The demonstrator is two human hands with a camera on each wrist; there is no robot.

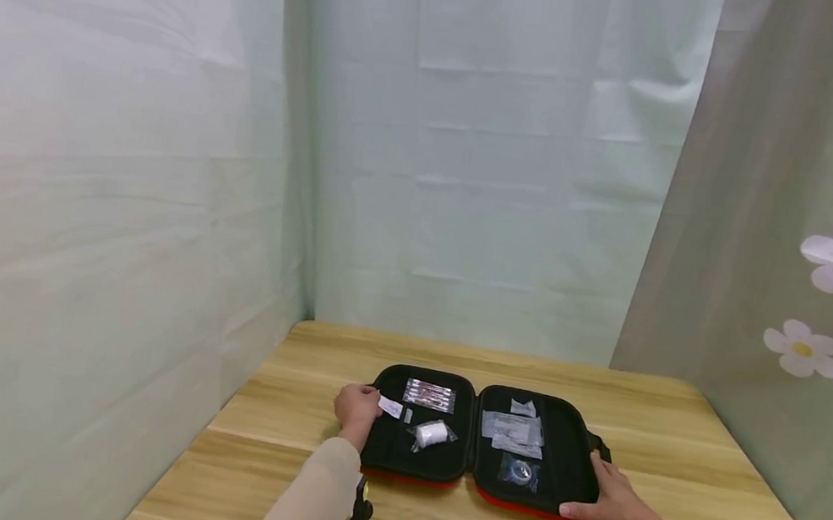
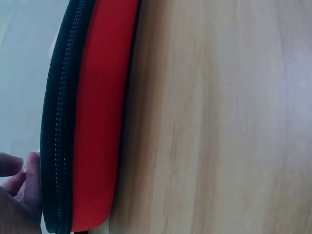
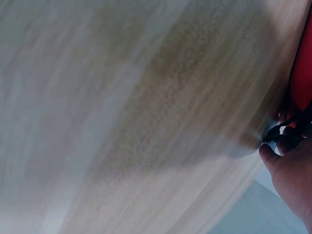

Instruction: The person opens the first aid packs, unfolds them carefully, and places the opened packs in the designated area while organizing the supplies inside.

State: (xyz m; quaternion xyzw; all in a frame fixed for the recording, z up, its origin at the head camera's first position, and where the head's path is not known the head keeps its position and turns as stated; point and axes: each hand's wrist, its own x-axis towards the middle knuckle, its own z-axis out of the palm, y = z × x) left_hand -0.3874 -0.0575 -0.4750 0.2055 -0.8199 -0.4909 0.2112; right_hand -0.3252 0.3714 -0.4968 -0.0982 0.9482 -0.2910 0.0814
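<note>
A zippered first-aid case (image 1: 473, 433), black inside and red outside, lies spread open on the table. My left hand (image 1: 358, 409) is at its left rim, with finger and thumb pinching a small white packet (image 1: 391, 406). In the left wrist view, the fingertips (image 2: 33, 168) show beside the zipper edge. My right hand (image 1: 615, 501) grips the right half's near corner, thumb on the front rim and fingers by the black handle (image 1: 600, 447). The left half holds a pack of swabs (image 1: 429, 396) and a wrapped white roll (image 1: 432, 434).
In the right half lie several pale flat packets (image 1: 513, 430) and a clear bag with a ring-shaped roll (image 1: 520, 473). A black device (image 1: 362, 506) shows by the left sleeve. The wooden table (image 1: 671, 435) stands among hanging curtains (image 1: 500, 176).
</note>
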